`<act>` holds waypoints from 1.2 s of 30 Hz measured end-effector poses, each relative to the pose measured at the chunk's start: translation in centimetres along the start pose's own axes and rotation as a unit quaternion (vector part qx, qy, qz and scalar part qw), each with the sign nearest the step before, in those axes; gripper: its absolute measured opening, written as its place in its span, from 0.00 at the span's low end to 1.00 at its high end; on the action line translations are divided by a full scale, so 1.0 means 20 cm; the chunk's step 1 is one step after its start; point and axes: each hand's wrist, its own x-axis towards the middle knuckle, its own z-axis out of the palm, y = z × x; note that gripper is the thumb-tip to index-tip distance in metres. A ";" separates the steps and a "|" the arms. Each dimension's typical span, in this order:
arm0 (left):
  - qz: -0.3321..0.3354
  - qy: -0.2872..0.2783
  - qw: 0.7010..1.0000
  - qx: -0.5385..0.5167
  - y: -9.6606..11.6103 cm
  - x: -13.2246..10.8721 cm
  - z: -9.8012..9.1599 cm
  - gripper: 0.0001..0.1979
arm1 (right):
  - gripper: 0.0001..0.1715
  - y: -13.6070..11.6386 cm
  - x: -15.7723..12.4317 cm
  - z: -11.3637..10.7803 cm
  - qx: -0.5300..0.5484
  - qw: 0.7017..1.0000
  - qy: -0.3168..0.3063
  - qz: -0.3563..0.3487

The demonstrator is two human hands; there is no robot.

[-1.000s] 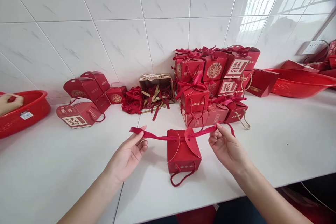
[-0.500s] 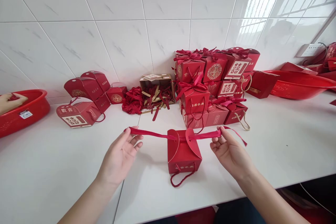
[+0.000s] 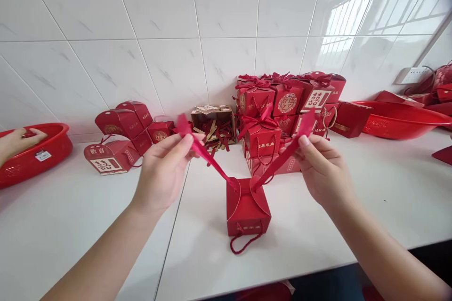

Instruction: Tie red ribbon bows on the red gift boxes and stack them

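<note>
A small red gift box [image 3: 248,211] with a red rope handle stands upright on the white table, its top flaps folded together. A red ribbon [image 3: 215,165] passes through the holes in those flaps. My left hand [image 3: 164,169] pinches one end of it between thumb and fingers, above and left of the box. The other end is pinched by my right hand [image 3: 323,167], above and right of the box. Both ribbon halves rise from the box in a V, their tips sticking up past my fingers.
Behind the box is a stack of red gift boxes [image 3: 261,138] with bows. A carton [image 3: 226,115] of red and gold strips sits by the wall. More boxes [image 3: 109,155] stand left. Another person's hand [image 3: 21,141] reaches into a red basin [image 3: 52,143]; a second basin [image 3: 395,124] is right.
Both hands have risen and moved inward, lifting the ribbon ends from nearly level into a V. The gift box stays in place on the table. The view has shifted slightly.
</note>
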 end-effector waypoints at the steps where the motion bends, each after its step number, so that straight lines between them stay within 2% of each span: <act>1: 0.003 -0.018 1.000 0.006 0.01 0.02 0.04 0.05 | 0.05 -0.01 0.01 0.04 -0.003 1.000 -0.017 -0.009; 5: 0.004 -0.057 0.998 0.005 0.01 0.07 0.16 0.07 | 0.02 -0.04 0.05 0.18 0.003 0.996 -0.079 -0.028; 8: -0.004 -0.079 0.997 -0.014 0.01 0.09 0.23 0.07 | 0.01 -0.05 0.06 0.25 0.014 0.994 -0.104 -0.030; 12: 0.004 -0.096 0.995 -0.020 0.00 0.09 0.27 0.06 | 0.03 -0.06 0.07 0.28 0.017 0.994 -0.103 -0.015; 16: 0.047 -0.109 0.993 -0.015 0.00 0.07 0.29 0.08 | 0.10 -0.07 0.07 0.30 0.031 0.995 -0.092 0.034; 19: 0.037 -0.140 0.989 -0.001 0.01 0.05 0.29 0.10 | 0.14 -0.08 0.08 0.30 0.012 0.995 -0.083 0.059; 22: 0.002 -0.153 0.987 0.042 0.04 0.01 0.30 0.21 | 0.13 -0.07 0.08 0.29 -0.036 0.993 -0.099 0.055; 26: -0.035 -0.147 0.984 0.093 0.05 -0.03 0.30 0.34 | 0.08 -0.07 0.04 0.25 -0.049 0.977 -0.196 0.068; 29: -0.063 -0.149 0.982 0.099 0.04 -0.04 0.30 0.35 | 0.09 -0.06 0.00 0.23 -0.024 0.964 -0.248 0.095; 34: -0.127 -0.191 0.968 0.098 0.02 -0.04 0.28 0.33 | 0.10 -0.02 0.00 0.20 0.000 0.971 -0.214 0.109; 36: -0.155 -0.214 0.962 0.063 0.01 -0.03 0.26 0.32 | 0.09 -0.01 0.02 0.17 -0.013 0.969 -0.229 0.086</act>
